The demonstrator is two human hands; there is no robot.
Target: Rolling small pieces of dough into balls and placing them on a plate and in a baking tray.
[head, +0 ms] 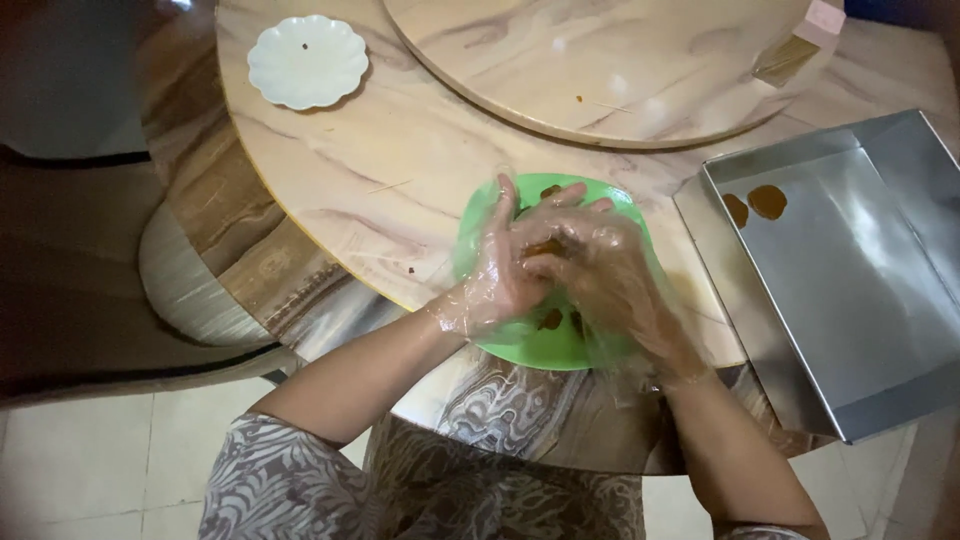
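Observation:
Both hands wear thin clear plastic gloves and meet above a green plate (545, 345) near the table's front edge. My left hand (500, 270) and my right hand (605, 275) press together around a small brown lump of food (545, 247). Other brown pieces (550, 320) lie on the plate below the hands, and one (550, 190) shows at the plate's far rim.
A metal baking tray (850, 300) with two brown pieces (767, 201) lies to the right, overhanging the table edge. A white scalloped dish (307, 62) sits at the far left. A round marble turntable (600, 70) fills the table's middle. Chairs stand at the left.

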